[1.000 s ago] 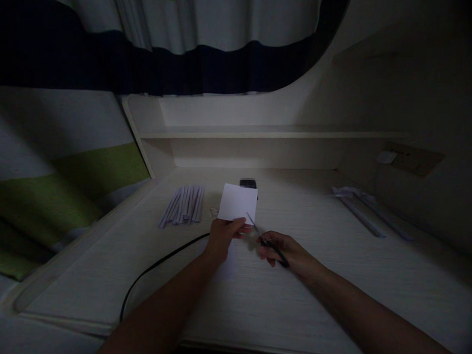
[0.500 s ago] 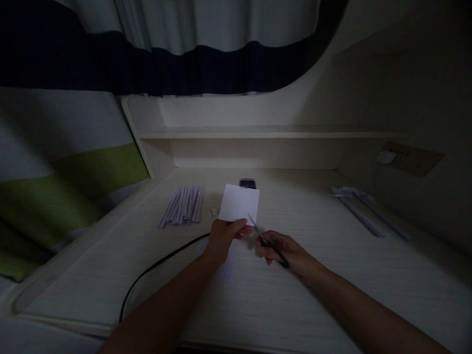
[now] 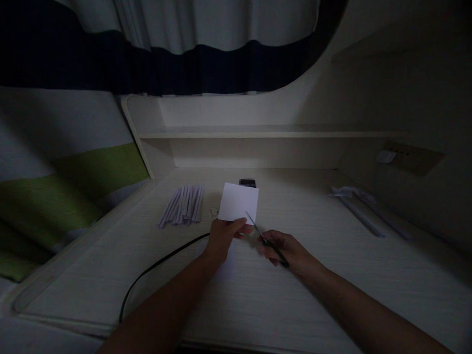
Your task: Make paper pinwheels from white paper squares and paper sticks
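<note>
Left hand (image 3: 223, 237) pinches paper (image 3: 238, 202); right hand (image 3: 285, 249) grips scissors (image 3: 265, 239) (handles hidden).

Feed is very dim on my end, underexposed throughout. Brightest patch is the white paper (image 3: 238, 202) at centre. Right side and lower corners fall into shadow. Wide-angle bending curves the upper edges. No glare.

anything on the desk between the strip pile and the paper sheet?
Head view: a small pale scrap lies between the strip pile and the paper sheet, near the sheet's lower left corner; too dim to identify. Otherwise bare desk.
</note>
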Available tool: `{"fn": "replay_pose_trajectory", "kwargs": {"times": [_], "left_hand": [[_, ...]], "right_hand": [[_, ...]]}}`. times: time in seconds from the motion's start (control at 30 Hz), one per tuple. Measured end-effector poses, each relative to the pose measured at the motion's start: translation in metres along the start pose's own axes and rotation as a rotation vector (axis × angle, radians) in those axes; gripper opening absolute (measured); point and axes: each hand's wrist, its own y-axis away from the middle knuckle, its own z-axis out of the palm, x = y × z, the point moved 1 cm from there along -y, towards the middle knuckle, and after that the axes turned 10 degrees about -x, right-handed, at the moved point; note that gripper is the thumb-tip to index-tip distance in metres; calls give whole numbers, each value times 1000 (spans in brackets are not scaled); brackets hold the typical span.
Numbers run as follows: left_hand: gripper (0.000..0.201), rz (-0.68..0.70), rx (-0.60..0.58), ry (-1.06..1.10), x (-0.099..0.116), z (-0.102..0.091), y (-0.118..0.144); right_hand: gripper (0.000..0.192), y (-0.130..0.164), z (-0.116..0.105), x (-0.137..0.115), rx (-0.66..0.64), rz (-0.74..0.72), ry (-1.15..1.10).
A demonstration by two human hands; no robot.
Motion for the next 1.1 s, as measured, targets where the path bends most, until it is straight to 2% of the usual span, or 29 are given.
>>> {"fn": "replay_pose_trajectory", "kwargs": {"times": [0.53, 1.1], "left_hand": [[22, 10, -1, -7, 0, 0, 0], [18, 3, -38, 13, -4, 4, 1]], "right_hand": [[30, 2, 2, 0, 72, -4, -18], [31, -1, 0, 7, 47, -61, -8]]}}
